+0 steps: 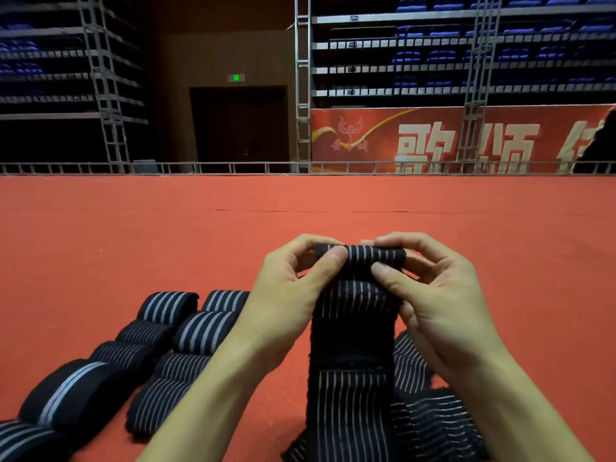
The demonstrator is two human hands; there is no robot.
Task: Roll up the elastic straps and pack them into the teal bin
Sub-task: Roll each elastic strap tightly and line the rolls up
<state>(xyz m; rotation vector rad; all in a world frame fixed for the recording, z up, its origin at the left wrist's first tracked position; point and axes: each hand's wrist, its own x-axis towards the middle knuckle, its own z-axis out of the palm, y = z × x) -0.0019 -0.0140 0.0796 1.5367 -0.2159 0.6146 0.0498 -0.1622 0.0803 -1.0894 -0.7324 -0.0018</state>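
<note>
Your left hand (286,295) and right hand (440,301) both pinch the top end of one black strap (353,331) with pale stripes. Your thumbs press its near face and your curled fingers reach over the far side, holding it up above the floor in front of you. That end is turned over into a small roll between your fingertips. Your fingers cover its ends, so the number of turns cannot be told. The rest of the strap hangs straight down between your wrists and leaves the view at the bottom edge, so its lower end is unseen.

Just right of it, partly behind your right forearm, loose straps (433,425) lie in a crumpled heap, cut off by the bottom edge. To your left, rolled straps (186,331) lie in two rows, touching one another. Your left forearm hides the near end of the inner row, and the nearest roll is cut by the corner.

All of it lies on a red carpet (166,235) that reaches a low metal railing (233,167). Beyond stand a dark double door (240,125) under a green lit sign (236,78), a red banner (433,138) with large pale characters, metal trusses (103,78), and tiers of blue seats (440,56), dim and hard to make out.
</note>
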